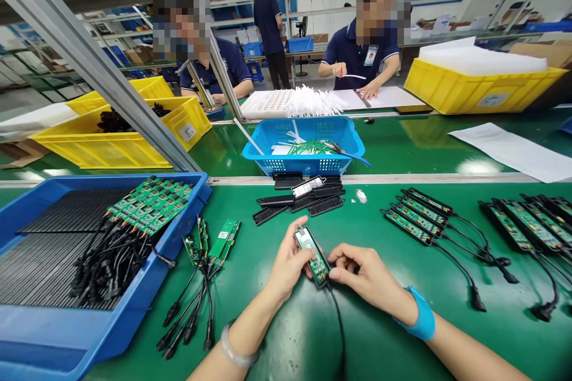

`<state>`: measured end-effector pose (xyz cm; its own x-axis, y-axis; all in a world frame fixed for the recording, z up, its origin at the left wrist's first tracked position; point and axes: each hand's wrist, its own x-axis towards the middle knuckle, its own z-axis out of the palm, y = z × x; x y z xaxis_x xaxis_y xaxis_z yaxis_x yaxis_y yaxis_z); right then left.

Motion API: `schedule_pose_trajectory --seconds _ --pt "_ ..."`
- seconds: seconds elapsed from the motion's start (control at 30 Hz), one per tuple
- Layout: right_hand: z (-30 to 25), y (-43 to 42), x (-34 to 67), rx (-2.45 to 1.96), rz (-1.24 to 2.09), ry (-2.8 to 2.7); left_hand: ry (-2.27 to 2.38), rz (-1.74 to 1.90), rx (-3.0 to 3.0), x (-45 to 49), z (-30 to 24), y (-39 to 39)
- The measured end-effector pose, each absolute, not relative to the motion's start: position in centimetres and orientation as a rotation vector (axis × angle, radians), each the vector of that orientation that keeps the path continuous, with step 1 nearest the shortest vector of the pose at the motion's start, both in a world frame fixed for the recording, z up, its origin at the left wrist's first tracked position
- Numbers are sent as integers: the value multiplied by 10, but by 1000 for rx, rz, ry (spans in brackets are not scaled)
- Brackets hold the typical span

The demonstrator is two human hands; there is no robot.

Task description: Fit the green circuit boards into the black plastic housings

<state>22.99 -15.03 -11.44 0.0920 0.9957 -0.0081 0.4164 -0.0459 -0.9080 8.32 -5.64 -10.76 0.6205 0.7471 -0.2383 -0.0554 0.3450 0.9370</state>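
My left hand [292, 262] is closed around a narrow black plastic case, thumb pressing on the green circuit board [308, 247] that lies in it. A black cable [338, 315] runs from the case's lower end toward me. At that end's right edge is my right hand [360, 268], its fingers curled and its thumb and index fingertips against the case. Just beyond my hands lies a pile of black case shells [325, 206]. Several loose circuit boards with cables [223, 241] rest to the left of my left hand.
A blue tray [134, 324] of boards and cables stands at left. Cased boards with cables [417, 214] lie in groups at right. Ahead is a blue basket [263, 165] holding strips, green ties and a tool. Yellow bins [487, 92] and co-workers [357, 53] are across the bench.
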Motion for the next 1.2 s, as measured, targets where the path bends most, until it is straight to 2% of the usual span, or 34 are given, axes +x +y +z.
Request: schedule_pose_trajectory --seconds 0.13,0.37,0.53,0.77,1.03,1.2 --pt "-117 -154 233 -1587 446 -1678 704 357 1172 85 -111 -63" --pt "-122 -156 236 -1537 1 -2032 701 177 1306 86 -118 -71" --pt "-121 -153 234 -1395 -159 -1986 681 124 1304 86 -119 -68" --pt "-127 -152 234 -1378 -90 -1924 667 115 1317 85 -119 -68" --pt "-109 -140 248 -1667 387 -1914 688 209 1275 87 -111 -71" --pt "-107 -100 313 -2057 141 -1688 763 347 1116 87 -110 -65"
